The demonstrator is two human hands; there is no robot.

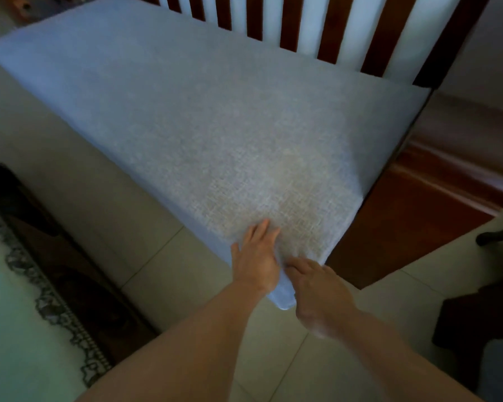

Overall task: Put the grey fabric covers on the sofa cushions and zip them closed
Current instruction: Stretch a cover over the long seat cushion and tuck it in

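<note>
Both forearms enter from the bottom edge, nearest my view, and meet at the near corner of the cushion (204,117).

Item 1: left hand (254,258). I see it lying flat on the cushion's top face, fingers straight and together, pressing the fabric, gripping nothing.

Item 2: right hand (317,291). It sits just beside the left, on the corner edge, with fingers bent over the rim. I cannot tell whether they pinch the cover or only rest on it.

Item 3: cushion, long, flat, in grey woven fabric. Its long axis runs from the hands away and to the left; the near corner points at me and overhangs the floor (163,265). The far end lies well beyond both hands. No zip shows on any face in view.

Item 4: sofa frame, dark red wood. Its slatted backrest (299,24) stands beyond the hands along the cushion's far long side, and the bare wooden seat (413,216) shows to the right of the right hand.

Item 5: pale tiled floor, under the forearms.

Item 6: lace-edged cloth (21,285), left of the left forearm.
</note>
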